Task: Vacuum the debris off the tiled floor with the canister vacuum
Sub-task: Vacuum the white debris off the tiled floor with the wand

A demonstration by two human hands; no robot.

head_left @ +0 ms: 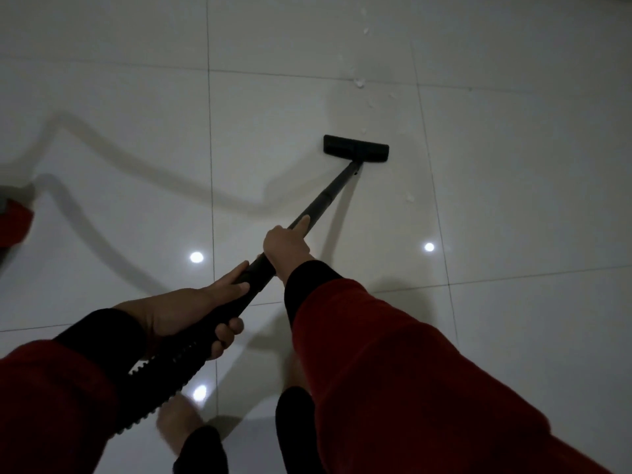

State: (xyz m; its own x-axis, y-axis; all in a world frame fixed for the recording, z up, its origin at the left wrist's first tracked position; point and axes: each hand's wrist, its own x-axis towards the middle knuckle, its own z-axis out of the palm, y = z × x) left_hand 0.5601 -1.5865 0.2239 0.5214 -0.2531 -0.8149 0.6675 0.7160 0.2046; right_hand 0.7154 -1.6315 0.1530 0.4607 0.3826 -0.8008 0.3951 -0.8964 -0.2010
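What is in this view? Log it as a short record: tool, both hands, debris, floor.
tool: vacuum wand, black, its floor head flat on the floor
left hand: grips the wand's lower handle where the ribbed hose joins
right hand: grips the wand higher up, index finger laid along it
debris: white scraps beyond the head, one scrap to its right
floor: glossy pale tiled floor, lamp reflections

Floor tiles (513, 200) looking glossy white, thin dark grout grid. Vacuum wand (328, 195) and floor head (355, 148) showing black. Sleeves (393, 354) showing red, black cuffs. Debris bits (359, 82) looking white.
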